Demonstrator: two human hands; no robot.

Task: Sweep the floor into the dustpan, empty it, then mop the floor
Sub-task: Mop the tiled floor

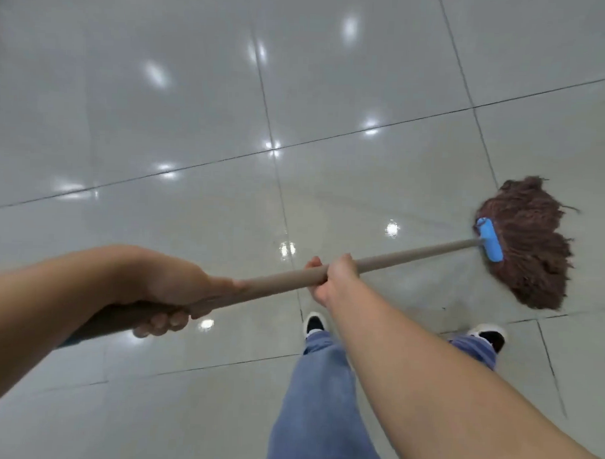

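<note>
Head view: left hand (168, 290) and right hand (333, 278) both grip the mop (527, 240) handle; mop head rests on floor (161, 104), right of frame.

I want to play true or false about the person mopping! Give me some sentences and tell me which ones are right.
1. Both hands hold the mop handle. True: the left hand grips near its top end and the right hand grips farther down.
2. The mop head is white. False: its strings are dark brown, on a blue clamp.
3. The mop head rests on the tiled floor. True.
4. A dustpan lies beside the mop. False: no dustpan is in view.
5. The person is barefoot. False: black and white shoes show below blue trousers.
</note>
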